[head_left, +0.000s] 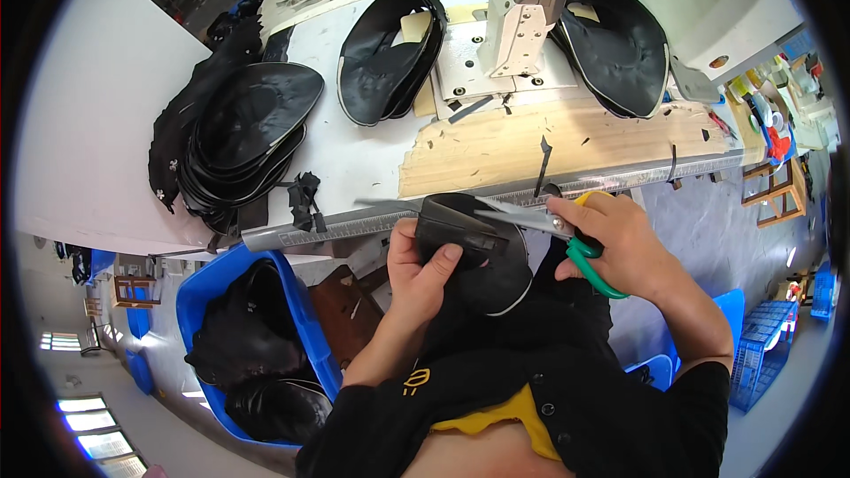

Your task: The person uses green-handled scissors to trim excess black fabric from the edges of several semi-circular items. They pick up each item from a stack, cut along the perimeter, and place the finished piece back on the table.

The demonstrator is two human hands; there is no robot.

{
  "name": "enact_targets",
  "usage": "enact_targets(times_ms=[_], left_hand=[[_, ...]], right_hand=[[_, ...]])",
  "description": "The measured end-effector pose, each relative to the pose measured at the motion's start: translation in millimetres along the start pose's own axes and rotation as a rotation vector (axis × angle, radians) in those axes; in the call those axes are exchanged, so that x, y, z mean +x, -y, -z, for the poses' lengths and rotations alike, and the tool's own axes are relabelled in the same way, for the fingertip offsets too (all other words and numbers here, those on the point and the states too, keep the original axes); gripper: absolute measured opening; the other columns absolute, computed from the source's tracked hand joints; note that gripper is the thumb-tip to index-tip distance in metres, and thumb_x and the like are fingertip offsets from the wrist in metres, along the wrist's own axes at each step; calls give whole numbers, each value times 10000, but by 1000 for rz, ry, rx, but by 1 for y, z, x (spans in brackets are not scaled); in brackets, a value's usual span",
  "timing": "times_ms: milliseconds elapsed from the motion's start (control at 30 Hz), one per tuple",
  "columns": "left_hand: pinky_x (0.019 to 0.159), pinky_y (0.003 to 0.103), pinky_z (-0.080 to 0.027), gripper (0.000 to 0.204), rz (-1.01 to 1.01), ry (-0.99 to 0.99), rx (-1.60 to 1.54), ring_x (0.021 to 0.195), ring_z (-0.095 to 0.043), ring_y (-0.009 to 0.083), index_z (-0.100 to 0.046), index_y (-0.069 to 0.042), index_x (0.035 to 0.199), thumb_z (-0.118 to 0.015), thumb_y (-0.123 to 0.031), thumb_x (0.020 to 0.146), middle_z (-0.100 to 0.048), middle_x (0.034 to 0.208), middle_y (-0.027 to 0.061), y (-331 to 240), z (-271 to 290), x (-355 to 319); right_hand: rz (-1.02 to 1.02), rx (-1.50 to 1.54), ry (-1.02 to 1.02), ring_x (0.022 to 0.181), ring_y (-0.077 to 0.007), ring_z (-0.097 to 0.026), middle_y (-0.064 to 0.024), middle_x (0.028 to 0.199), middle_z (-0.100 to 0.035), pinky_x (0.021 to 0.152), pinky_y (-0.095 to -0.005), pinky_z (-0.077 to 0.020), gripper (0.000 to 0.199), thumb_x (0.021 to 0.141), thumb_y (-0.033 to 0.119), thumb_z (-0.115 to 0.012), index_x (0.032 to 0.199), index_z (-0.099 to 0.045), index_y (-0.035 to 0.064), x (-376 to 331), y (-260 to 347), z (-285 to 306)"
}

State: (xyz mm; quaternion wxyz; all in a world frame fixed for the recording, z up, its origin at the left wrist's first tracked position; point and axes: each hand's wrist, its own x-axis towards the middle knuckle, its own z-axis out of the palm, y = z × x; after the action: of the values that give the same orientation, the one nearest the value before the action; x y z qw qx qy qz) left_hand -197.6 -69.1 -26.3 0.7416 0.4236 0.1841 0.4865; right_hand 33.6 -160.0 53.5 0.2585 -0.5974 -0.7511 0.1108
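Note:
In my left hand is a black leather shoe upper, pinched between thumb and fingers in front of the table edge. A pale line runs along its lower rim. My right hand grips a pair of scissors with green handles. The scissors' blades are parted and reach left across the top of the upper. I cannot tell whether they touch the leather.
A sewing machine stands on the table, with stacked black uppers beside it. More uppers are piled at the left. A metal ruler edges the table. Below left, a blue bin holds black pieces. Scraps lie near the edge.

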Motion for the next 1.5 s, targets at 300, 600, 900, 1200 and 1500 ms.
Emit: enact_targets(times_ms=[300, 600, 900, 1200, 1500], left_hand=[[820, 245, -451, 196, -89, 199, 420, 909, -559, 89, -473, -31, 998, -601, 23, 860, -602, 980, 54, -1, -8, -5], [786, 320, -526, 212, 99, 184, 92, 912, -604, 161, -450, -35, 1029, -589, -6, 871, -610, 1002, 102, 1, 2, 4], [642, 365, -534, 318, 145, -25, -128, 731, -625, 275, -398, -44, 1154, -563, -48, 882, -599, 976, 170, -4, 2, 13], [631, 350, -527, 344, 131, -24, -134, 705, -618, 261, -434, -42, 1158, -601, -89, 862, -601, 981, 173, -12, -2, 16], [601, 320, -509, 358, 21, 159, -221, 640, -604, 219, -426, -21, 1164, -594, -117, 863, -596, 969, 201, -35, -7, 42]], right_hand=[[104, -64, 30, 704, -248, -570, -51, 806, -599, 635, -350, -435, 690, 593, 374, -789, 1187, -558, 110, 10, 12, 0], [-212, 236, -36, 598, -265, -552, -74, 717, -565, 549, -337, -444, 688, 583, 323, -821, 1175, -573, 75, 5, 5, -1], [30, -68, -51, 718, -282, -562, -52, 788, -573, 633, -380, -453, 701, 563, 378, -797, 1156, -562, 88, -4, 5, -12], [65, -47, -166, 633, -244, -588, -54, 725, -574, 575, -357, -471, 604, 602, 300, -785, 1127, -582, 82, -2, 3, -19], [-157, 209, -259, 649, -194, -596, -59, 741, -568, 635, -296, -478, 636, 646, 220, -805, 1198, -538, 55, 10, -8, -12]])
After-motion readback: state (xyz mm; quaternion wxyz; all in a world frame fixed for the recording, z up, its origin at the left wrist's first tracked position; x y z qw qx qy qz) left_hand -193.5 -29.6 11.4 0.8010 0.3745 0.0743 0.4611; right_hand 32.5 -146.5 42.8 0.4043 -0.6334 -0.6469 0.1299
